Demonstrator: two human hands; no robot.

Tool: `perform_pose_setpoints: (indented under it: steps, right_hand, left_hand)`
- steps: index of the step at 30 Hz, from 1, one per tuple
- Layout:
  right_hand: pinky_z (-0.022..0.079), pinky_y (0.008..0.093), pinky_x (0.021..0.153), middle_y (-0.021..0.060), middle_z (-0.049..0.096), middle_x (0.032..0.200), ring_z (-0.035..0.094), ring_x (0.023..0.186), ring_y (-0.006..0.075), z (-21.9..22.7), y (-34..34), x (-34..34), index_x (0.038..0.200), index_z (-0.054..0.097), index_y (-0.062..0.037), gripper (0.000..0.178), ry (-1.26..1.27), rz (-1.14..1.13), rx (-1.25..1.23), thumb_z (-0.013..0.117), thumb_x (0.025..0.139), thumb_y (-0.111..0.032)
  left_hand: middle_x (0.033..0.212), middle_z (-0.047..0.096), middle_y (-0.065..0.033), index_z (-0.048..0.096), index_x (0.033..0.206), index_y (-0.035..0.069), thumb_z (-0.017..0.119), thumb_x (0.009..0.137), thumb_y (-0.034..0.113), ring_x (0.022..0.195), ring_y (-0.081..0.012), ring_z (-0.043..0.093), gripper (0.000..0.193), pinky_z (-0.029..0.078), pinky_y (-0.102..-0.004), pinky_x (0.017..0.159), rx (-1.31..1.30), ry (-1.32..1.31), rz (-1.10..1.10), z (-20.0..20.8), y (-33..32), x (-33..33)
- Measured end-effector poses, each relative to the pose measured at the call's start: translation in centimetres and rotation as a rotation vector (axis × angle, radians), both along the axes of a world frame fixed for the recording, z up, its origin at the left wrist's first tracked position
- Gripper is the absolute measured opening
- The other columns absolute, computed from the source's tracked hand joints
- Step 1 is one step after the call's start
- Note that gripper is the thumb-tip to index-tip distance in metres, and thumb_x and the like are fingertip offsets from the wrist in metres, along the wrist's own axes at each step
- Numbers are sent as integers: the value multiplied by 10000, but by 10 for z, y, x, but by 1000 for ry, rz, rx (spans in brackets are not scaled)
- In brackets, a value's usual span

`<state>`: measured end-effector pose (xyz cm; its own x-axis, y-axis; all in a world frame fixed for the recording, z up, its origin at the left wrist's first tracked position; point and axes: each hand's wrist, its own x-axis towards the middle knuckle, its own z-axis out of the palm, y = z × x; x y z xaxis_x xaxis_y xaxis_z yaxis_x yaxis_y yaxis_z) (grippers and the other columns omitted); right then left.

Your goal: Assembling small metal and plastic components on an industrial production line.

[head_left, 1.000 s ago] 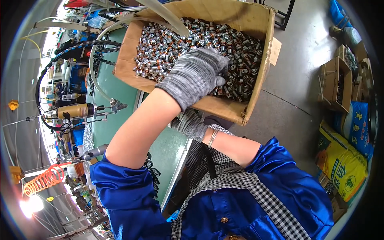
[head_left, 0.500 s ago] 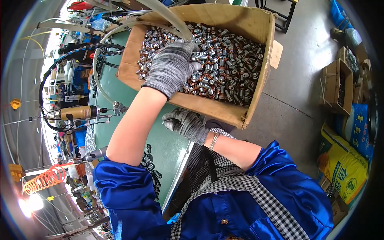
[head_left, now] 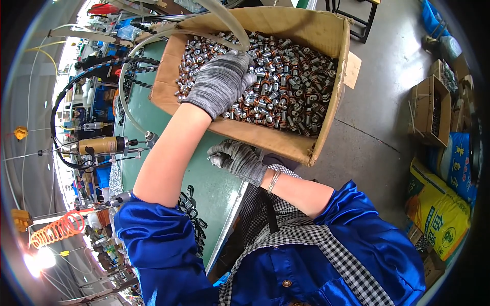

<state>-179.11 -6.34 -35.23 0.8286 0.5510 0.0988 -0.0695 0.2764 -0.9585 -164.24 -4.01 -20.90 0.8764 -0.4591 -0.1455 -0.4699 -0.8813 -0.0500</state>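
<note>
My left hand [head_left: 220, 81], in a grey striped knit glove, reaches over the near left part of a cardboard box [head_left: 265, 133]. Its fingers curl down among a heap of short hex-headed metal fittings [head_left: 270, 84] with orange-brown rings. The thumb shows at the side, but the fingertips and anything in them are hidden. A clear hose [head_left: 229, 23] bends down close to the knuckles; contact cannot be told. Below the box's near wall, my right hand [head_left: 237, 160], gloved alike, hovers over the green worktop [head_left: 217, 188]. Its fingers are closed, with their contents not visible.
Dark looped metal parts [head_left: 191, 211] lie along the worktop by my left sleeve. To the left, a gold pneumatic tool [head_left: 102, 145] hangs among hoses beside an orange coiled air line [head_left: 56, 232]. Another carton [head_left: 421, 109] and a yellow sack [head_left: 439, 209] line the floor at the right.
My left hand has shifted slightly left over the fittings, its forearm following. The hose bend has moved a little to the right. My right hand stays almost in place.
</note>
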Motion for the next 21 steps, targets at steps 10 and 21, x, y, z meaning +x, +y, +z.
perform_pose_setpoints:
  steps: [10,21]
  right_hand:
    - [471,374,865,104,640,967,616,925,264,0,1,-1,1070,669,-96,267,-17,-63,-22,670,852,-250]
    - [473,366,856,104,642,943,619,913,261,0,0,-3,1063,670,-86,267,-16,-72,-39,680,843,-237]
  left_hand:
    - [976,628,-136,577,1086,70,609,874,308,963,-296,614,320,474,-413,884,-9,170,-1,2,7,5]
    - [925,661,-129,639,1007,75,635,855,298,895,-296,632,269,490,-400,835,-122,394,96,12,8,9]
